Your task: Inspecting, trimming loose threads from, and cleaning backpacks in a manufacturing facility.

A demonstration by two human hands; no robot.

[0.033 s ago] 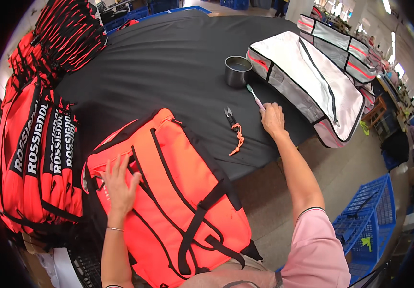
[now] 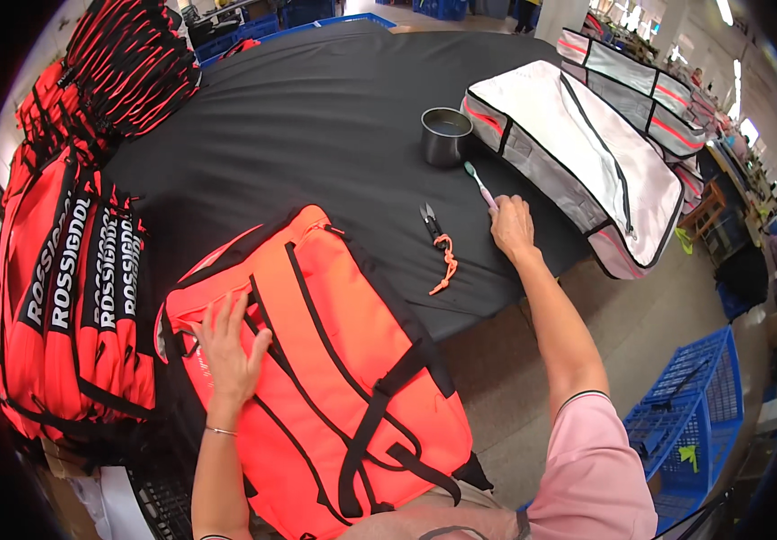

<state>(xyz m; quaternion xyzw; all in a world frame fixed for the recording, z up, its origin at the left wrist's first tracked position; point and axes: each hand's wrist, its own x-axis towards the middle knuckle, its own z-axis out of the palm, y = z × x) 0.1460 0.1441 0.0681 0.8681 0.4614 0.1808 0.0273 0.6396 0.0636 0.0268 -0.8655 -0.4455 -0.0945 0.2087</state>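
Note:
A bright orange-red bag (image 2: pixel 334 351) with black piping and black straps lies flat at the near edge of the table. My left hand (image 2: pixel 231 351) rests on its upper left part, fingers spread. Over the black cloth, my right hand (image 2: pixel 513 227) is closed round the pink handle of a toothbrush (image 2: pixel 478 183), whose green-tipped bristle end points up and left. Just beyond the brush stands a dark metal cup (image 2: pixel 446 142) with liquid in it. Between the bag and my right hand lie small black thread snips (image 2: pixel 431 220) with an orange cord loop.
Stacked red and black bags (image 2: pixel 82 288) rise along the left side. White bags (image 2: pixel 578 144) with black edging lie at the right edge of the black-covered table (image 2: pixel 307 117). A blue plastic crate (image 2: pixel 690 414) stands on the floor at lower right.
My left hand has shifted slightly to the right on the bag. My right hand and the toothbrush are almost where they were.

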